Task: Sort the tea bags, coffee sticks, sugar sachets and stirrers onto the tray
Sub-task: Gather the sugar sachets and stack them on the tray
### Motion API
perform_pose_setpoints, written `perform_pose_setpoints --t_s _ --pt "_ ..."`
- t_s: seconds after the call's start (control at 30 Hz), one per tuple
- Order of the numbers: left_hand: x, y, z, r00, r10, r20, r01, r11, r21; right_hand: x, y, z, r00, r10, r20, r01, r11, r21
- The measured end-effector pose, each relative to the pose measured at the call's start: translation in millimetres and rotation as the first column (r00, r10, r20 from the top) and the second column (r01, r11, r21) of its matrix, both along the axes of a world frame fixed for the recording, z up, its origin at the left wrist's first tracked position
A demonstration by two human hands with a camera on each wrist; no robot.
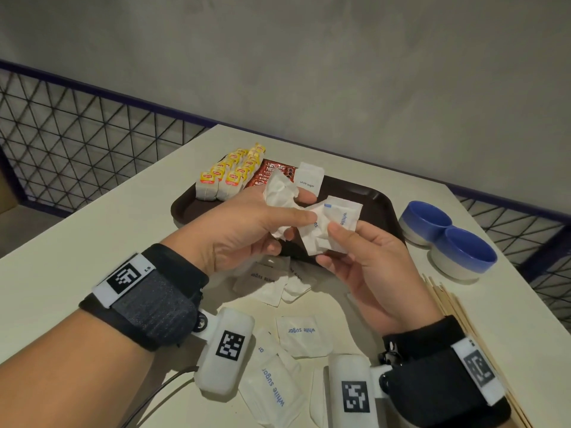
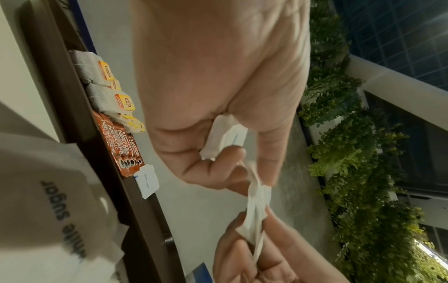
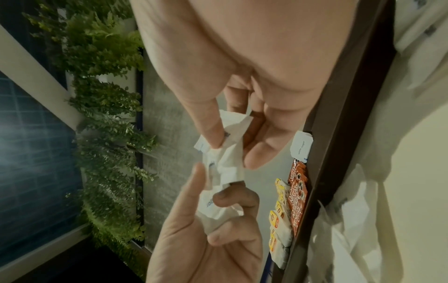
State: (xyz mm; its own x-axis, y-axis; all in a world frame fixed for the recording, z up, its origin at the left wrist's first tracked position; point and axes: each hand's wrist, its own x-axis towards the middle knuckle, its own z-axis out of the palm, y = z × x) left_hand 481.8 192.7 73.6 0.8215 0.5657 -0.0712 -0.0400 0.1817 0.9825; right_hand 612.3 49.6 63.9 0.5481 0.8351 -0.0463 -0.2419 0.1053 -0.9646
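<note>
Above the near edge of the dark brown tray (image 1: 375, 196), both hands hold white sugar sachets. My left hand (image 1: 247, 227) grips a crumpled bunch of sachets (image 1: 279, 191) and its thumb pinches the sachets (image 1: 332, 225) that my right hand (image 1: 361, 261) holds by thumb and fingers. On the tray's far left stand yellow-tagged tea bags (image 1: 230, 173), then red coffee sticks (image 1: 272, 173) and one sugar sachet (image 1: 310, 179). Several loose sugar sachets (image 1: 304, 335) lie on the table below my hands. Wooden stirrers (image 1: 457, 310) lie at the right, partly hidden by my right wrist.
Two blue and white bowls (image 1: 448, 236) stand right of the tray near the table's right edge. A wire-mesh railing (image 1: 77, 149) runs behind the white table (image 1: 77, 242). The left wrist view shows the tray's rim (image 2: 60, 95) with tea bags (image 2: 106, 86) and coffee sticks (image 2: 126, 149).
</note>
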Motion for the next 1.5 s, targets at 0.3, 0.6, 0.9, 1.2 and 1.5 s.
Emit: perform_pose_setpoints --t_s 0.3,0.6,0.9,1.2,1.5 --pt "-3.2 4.4 4.2 0.994 0.108 0.004 -0.108 0.993 -0.048 -0.3 -2.9 5.0 0.999 -0.019 -0.04 0.02 0.999 0.039" --pt "-4.8 -2.4 2.4 0.995 -0.09 -0.041 0.092 0.995 0.03 -5.2 -4.4 3.0 0.977 0.195 0.081 -0.188 0.978 -0.089" --pt "-4.9 1.5 2.7 0.999 -0.041 0.013 0.041 0.999 0.019 -3.4 -2.7 8.5 0.984 0.038 -0.176 -0.036 0.999 0.011" --pt "-3.9 5.4 3.9 0.999 0.046 -0.018 -0.047 0.999 -0.027 11.4 -2.5 6.8 0.955 -0.19 -0.229 0.201 0.979 0.022" --pt "-4.3 2.2 0.4 0.995 -0.102 -0.01 0.102 0.995 0.001 -4.9 -2.5 1.7 0.989 -0.03 0.146 0.041 0.997 -0.07"
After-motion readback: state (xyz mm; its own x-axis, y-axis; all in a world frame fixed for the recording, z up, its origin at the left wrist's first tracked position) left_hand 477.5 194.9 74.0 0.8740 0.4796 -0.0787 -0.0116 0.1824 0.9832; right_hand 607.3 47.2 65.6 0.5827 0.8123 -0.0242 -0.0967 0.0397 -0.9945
